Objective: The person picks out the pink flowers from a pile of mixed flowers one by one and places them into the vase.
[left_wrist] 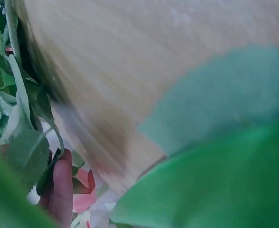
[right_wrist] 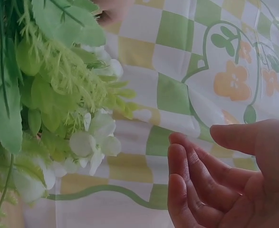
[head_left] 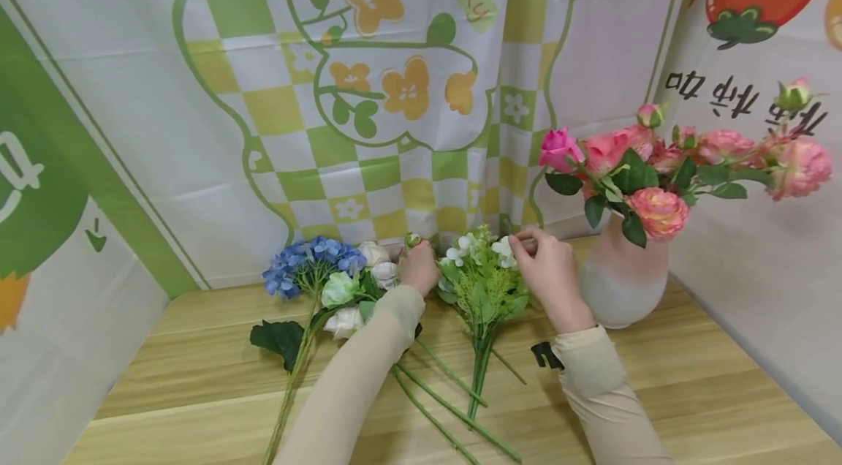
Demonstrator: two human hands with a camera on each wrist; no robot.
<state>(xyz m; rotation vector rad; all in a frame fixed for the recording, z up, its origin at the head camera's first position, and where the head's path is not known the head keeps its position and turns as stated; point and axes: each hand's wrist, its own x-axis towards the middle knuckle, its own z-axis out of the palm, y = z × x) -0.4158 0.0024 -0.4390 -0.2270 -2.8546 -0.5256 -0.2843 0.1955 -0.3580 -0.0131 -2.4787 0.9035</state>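
Note:
The left hand (head_left: 419, 269) is among the white roses, with a small green bud (head_left: 412, 239) at its fingertips. In the left wrist view, the curled fingers (left_wrist: 62, 187) pinch a thin leafy stem (left_wrist: 58, 137), and pink petals show just beyond. Held up beside the white-and-green bunch (head_left: 483, 282), the right hand (head_left: 549, 275) has its thumb and fingers apart. The right wrist view shows nothing between the loosely bent fingers (right_wrist: 177, 159) and thumb, and the white blossoms (right_wrist: 99, 142) stand apart from them.
A pink-and-white vase (head_left: 625, 282) with pink roses (head_left: 658, 213) stands on the right. Blue hydrangea (head_left: 309, 264) and white roses (head_left: 345, 322) lie on the left of the wooden table (head_left: 197, 363). Several green stems extend toward the front. A printed cloth (head_left: 395, 180) hangs behind.

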